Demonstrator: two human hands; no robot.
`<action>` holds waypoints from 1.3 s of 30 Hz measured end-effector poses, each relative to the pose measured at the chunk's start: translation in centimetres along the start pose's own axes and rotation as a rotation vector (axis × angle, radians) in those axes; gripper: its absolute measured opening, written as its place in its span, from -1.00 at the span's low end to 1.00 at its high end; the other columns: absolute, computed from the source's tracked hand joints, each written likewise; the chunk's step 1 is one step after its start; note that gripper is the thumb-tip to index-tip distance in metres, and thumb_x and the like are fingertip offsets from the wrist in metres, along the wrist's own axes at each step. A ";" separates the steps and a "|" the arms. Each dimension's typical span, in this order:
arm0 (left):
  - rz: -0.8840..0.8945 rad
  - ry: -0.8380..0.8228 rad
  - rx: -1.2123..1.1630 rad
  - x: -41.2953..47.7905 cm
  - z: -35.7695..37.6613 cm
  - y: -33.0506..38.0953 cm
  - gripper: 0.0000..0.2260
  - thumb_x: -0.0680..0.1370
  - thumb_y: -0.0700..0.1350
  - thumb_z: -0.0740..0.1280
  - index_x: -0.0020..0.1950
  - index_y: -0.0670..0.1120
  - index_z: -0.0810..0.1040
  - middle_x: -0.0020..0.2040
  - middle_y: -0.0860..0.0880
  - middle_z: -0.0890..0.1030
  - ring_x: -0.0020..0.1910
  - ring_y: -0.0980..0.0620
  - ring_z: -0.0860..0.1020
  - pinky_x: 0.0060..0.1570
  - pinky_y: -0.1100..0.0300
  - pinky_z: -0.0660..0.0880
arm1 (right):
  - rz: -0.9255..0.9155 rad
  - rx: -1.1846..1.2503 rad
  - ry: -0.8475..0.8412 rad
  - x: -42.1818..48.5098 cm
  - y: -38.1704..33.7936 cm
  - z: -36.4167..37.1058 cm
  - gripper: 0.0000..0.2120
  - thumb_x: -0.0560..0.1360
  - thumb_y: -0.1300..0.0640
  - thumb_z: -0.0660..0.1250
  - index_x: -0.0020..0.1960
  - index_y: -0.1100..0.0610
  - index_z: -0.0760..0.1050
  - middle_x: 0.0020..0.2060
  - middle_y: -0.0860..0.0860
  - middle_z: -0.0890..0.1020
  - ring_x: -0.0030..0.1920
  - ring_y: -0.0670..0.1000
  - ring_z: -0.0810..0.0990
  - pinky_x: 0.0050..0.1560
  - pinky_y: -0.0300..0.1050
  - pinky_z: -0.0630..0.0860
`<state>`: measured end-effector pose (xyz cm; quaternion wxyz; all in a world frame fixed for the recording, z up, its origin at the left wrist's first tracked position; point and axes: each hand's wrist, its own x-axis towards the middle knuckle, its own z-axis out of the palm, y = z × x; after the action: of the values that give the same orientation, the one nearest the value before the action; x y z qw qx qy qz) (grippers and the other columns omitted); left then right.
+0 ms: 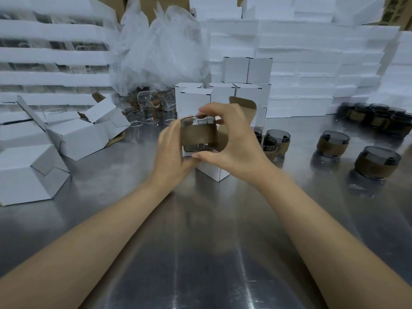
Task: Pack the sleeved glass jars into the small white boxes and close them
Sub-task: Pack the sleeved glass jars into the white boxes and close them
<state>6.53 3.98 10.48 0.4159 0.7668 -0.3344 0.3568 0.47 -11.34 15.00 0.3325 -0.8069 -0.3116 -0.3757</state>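
The right hand (231, 139) pinched the sleeved jar (198, 136), fingertips on the rim and thumb under the base. The left hand (171, 150) lay against the jar's left side. Its fingers were hidden behind the glass, so I could not tell whether they gripped the jar or steadied the carton. The jar was upright and in the air, just above the mouth of the open box (214, 172).

The fit looked snug, so the jar probably needed to be squared over the opening and lowered base first. The left hand could brace the box wall while the thumb slid clear before the base seated. The raised flap (243, 105), brown on its inner face, stood behind the box, out of the jar's way.

The jar was smoky, smooth glass, a squat cylinder banded by a matte brown sleeve that should give a surer hold than the bare rim. The box was thin white card with crisp folds.

It stood on a brushed metal table (200, 253) that threw streaky reflections. More sleeved jars (332, 143) waited to its right and closed boxes (247, 70) were stacked behind it. Clear glass jars (147, 101) sat behind it to the left, and unclosed cartons (84, 134) lay further left.
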 end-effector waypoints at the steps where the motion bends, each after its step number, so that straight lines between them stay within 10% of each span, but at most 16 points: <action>1: 0.002 -0.012 -0.013 0.0 0.0 0.0 -0.41 0.42 0.14 0.30 0.30 -0.24 0.43 0.20 -0.10 0.52 0.18 -0.09 0.49 0.20 -0.09 0.39 | -0.007 -0.003 0.012 0.0 -0.2 0.3 -0.32 0.21 0.20 0.59 0.28 0.15 0.43 0.09 -0.22 0.45 0.21 -0.06 0.42 0.22 -0.28 0.38; 20: 0.049 0.013 -0.045 -0.5 0.1 0.3 -0.34 0.51 -0.05 0.40 0.48 -0.09 0.10 0.37 -0.02 0.33 0.39 0.01 0.35 0.39 0.00 0.30 | 0.245 0.048 -0.131 0.0 2.3 -2.0 -0.44 0.32 0.14 0.51 0.21 -0.09 0.33 0.11 -0.25 0.50 0.13 -0.31 0.47 0.12 -0.48 0.35; 31: -0.019 -0.099 0.036 -0.5 0.3 0.4 -0.27 0.51 0.04 0.39 0.53 -0.06 0.04 0.40 -0.07 0.39 0.39 0.02 0.33 0.38 0.11 0.24 | 0.189 -0.019 -0.142 -0.4 2.4 -2.0 -0.43 0.29 0.22 0.46 0.26 0.06 0.40 0.17 -0.04 0.37 0.09 -0.08 0.52 0.17 -0.28 0.48; 39: -0.004 -0.211 0.209 -0.6 0.5 0.0 -0.69 0.51 -0.14 0.37 0.22 -0.21 0.50 0.18 -0.10 0.46 0.17 -0.06 0.39 0.15 0.07 0.39 | 0.376 0.024 -0.087 -0.6 3.3 -2.2 -0.44 0.27 0.24 0.43 0.22 -0.04 0.40 0.09 -0.12 0.55 0.15 -0.17 0.53 0.18 -0.09 0.54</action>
<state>6.37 3.70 9.76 0.2972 0.8398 -0.3356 0.3062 1.77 -15.09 14.61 0.3924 -0.8625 -0.1740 -0.2679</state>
